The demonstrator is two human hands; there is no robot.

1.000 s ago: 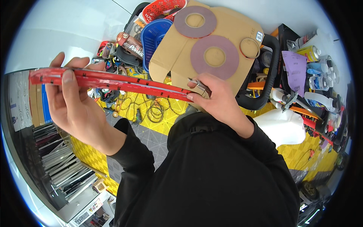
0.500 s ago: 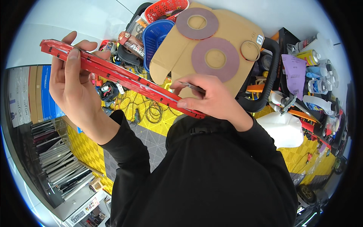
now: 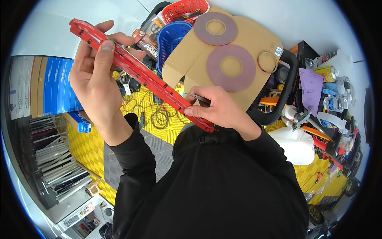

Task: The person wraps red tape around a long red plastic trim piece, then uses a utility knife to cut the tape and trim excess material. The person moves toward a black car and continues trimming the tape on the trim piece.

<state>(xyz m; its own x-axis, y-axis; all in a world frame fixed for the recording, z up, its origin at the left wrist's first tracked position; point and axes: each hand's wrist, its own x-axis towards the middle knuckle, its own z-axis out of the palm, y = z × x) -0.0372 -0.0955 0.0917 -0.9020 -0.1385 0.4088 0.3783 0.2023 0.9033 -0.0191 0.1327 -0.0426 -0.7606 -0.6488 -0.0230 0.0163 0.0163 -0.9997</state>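
Note:
A long, glossy red trim strip [image 3: 145, 76] with small black marks along it slants from upper left to lower right in front of me. My left hand [image 3: 99, 79] pinches it near its upper end, the thumb on top and the other fingers behind. My right hand [image 3: 219, 105] grips a slim dark tool [image 3: 200, 98] with a thin metal tip; whether it is a knife I cannot tell. The right thumb presses on the strip near its lower end, and the tool's tip points left, just beside the strip.
Beyond the strip, a cardboard sheet [image 3: 181, 59] on a black-handled cart carries two rolls of tape [image 3: 231, 81] and a thin ring [image 3: 267, 62]. Blue [image 3: 169, 44] and red [image 3: 175, 12] baskets stand at its left. Bottles [image 3: 333, 104] crowd the right; cables [image 3: 159, 117] lie on the yellow floor.
The strip's upper end has swung up and to the right with my left hand, so it slants more steeply. My right hand keeps the tool and stays by the lower end. The view has shifted slightly.

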